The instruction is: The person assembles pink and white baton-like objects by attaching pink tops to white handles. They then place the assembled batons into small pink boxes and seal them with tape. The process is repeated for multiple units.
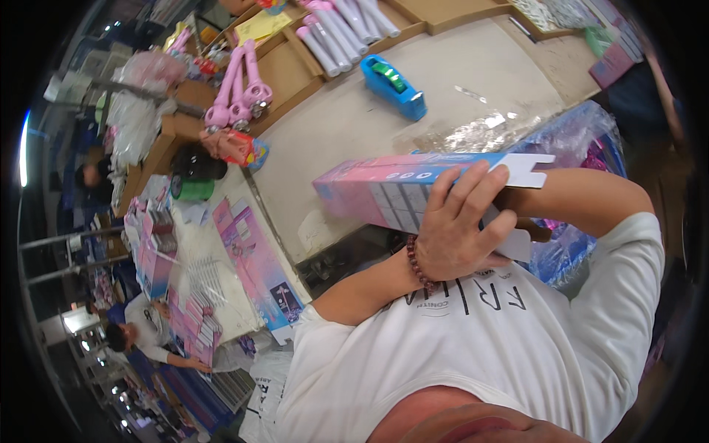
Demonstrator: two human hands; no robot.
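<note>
A long pink-and-blue printed carton is held tilted in front of my chest, its white end flaps standing out at the end near me. My left hand, with a beaded bracelet at the wrist, grips that end, its fingers bent over the printed side. My right forearm reaches in from the right to the same open end. The right hand is hidden behind the left hand and the flaps, so its fingers do not show.
A blue tape dispenser stands on the table beyond the carton. Pink wand-like handles and white-and-pink tubes lie at the back. Flat printed cartons lie at left, near another person. Clear plastic covers a blue bin at right.
</note>
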